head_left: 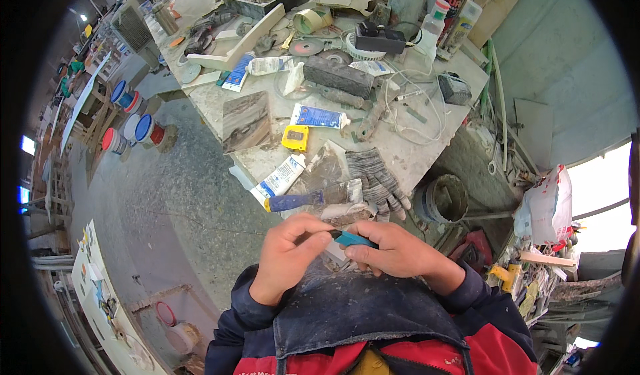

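In front of my apron, both hands are closed on a small teal tool with a black end, perhaps a utility knife; its exact kind is unclear. My right hand wraps around the teal body. At its black end, the thumb and forefinger of my left hand pinch. Just beyond my hands, a scraper with a blue and yellow handle lies at the table's near edge. A grey knit glove is beside it. Farther off are a white-and-blue tube and a yellow tape measure.
The cluttered worktable holds a dark stone block, a marbled tile, another tube and grinding discs. A bucket stands right of the table corner. Several paint pails sit on the floor at left.
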A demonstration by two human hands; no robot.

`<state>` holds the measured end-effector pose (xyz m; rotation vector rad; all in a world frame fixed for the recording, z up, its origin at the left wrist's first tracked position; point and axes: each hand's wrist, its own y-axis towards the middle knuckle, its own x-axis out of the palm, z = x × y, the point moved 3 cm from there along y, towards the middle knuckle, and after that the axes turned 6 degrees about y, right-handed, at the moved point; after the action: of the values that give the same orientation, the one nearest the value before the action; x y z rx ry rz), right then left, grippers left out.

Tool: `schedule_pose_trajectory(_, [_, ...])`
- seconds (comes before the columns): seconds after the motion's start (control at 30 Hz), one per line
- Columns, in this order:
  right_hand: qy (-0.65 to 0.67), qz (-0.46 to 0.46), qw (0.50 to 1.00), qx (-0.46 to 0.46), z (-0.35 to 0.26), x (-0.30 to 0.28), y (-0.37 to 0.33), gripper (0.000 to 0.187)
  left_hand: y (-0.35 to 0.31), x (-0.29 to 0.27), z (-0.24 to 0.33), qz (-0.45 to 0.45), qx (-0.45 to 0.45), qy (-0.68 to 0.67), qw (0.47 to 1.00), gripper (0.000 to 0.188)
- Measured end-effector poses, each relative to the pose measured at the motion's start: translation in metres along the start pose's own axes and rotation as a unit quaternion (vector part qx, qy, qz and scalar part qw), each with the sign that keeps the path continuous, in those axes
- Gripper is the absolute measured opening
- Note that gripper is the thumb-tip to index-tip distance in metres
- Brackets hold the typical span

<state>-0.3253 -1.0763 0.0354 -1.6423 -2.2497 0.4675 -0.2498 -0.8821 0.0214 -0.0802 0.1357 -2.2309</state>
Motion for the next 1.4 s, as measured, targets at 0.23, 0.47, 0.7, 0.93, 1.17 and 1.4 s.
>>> schedule_pose_trajectory(0.23, [0.028, 0.004, 1.000, 0.011, 0.003, 0.000, 0.004, 0.025, 0.002, -0.010, -0.004, 0.059, -0.032, -0.121, 0.990, 0.010])
schedule_pose_trajectory(0.47, [0.023, 0.024, 0.999, 0.018, 0.004, 0.000, 0.009, 0.025, 0.008, -0.010, -0.007, 0.061, 0.011, -0.048, 0.997, 0.009])
schedule_pose_trajectory(0.7, [0.034, 0.030, 0.999, 0.021, 0.002, 0.001, 0.008, 0.023, 0.010, -0.017, -0.008, 0.059, 0.000, -0.087, 0.994, 0.010])
schedule_pose_trajectory(0.93, [0.025, 0.030, 0.999, 0.029, 0.002, 0.002, 0.008, 0.021, 0.011, -0.021, -0.009, 0.049, 0.019, -0.089, 0.995, 0.011])
schedule_pose_trajectory(1.17, [-0.036, 0.071, 0.996, -0.035, 0.004, 0.003, 0.009, 0.021, 0.012, -0.024, 0.000, 0.084, 0.048, 0.066, 0.993, 0.008])
schedule_pose_trajectory(1.4, [-0.046, 0.090, 0.993, -0.055, 0.004, 0.005, 0.007, 0.024, 0.018, -0.027, -0.004, 0.043, 0.016, 0.062, 0.997, 0.014])
